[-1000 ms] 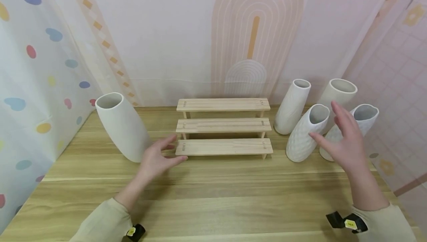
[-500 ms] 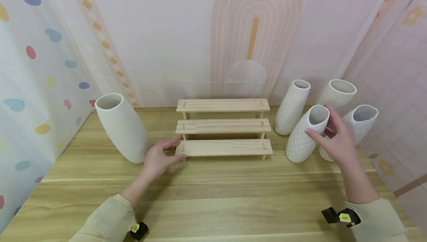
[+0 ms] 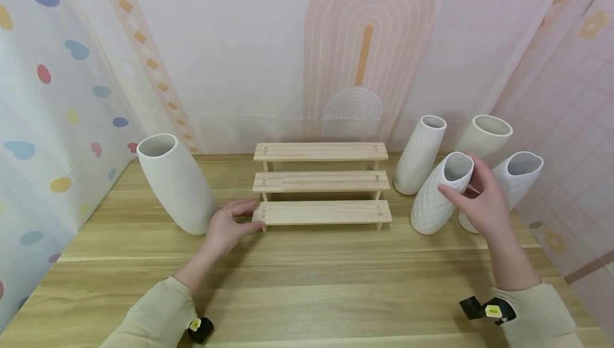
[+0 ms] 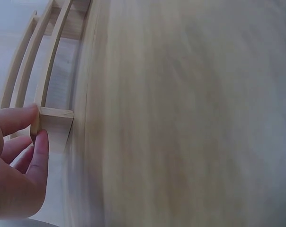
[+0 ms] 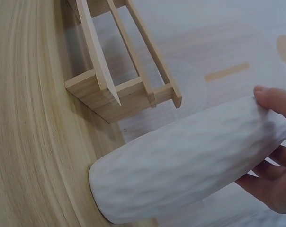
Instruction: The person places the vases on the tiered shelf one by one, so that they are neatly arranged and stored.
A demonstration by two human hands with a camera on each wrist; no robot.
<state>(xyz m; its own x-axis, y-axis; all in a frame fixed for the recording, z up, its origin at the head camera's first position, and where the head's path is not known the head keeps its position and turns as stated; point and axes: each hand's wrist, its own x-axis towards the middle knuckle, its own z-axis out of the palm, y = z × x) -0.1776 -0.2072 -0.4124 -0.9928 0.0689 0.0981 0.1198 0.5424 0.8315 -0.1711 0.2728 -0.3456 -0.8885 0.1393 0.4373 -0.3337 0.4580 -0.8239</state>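
A three-step wooden stand (image 3: 321, 212) is in the middle of the table in the head view. My left hand (image 3: 229, 227) pinches the left end of its lowest board, and the left wrist view shows thumb and fingers on either side of that board (image 4: 52, 71). On the right, my right hand (image 3: 486, 207) grips a white vase with a dimpled surface (image 3: 435, 204) near its rim. In the right wrist view the dimpled vase (image 5: 181, 165) stands with its base on the table, the thumb on one side and fingers on the other.
A tall smooth white vase (image 3: 179, 188) stands left of the stand. Around the right hand are a slim white vase (image 3: 418, 159), a wide-mouthed vase (image 3: 479, 143) and another textured vase (image 3: 515, 183). A patterned curtain (image 3: 240, 60) hangs behind the wooden table (image 3: 307, 294).
My right hand has moved left and closed around the dimpled vase's upper part. The left hand has shifted slightly right onto the end of the stand's lowest board. Vases and stand look unmoved.
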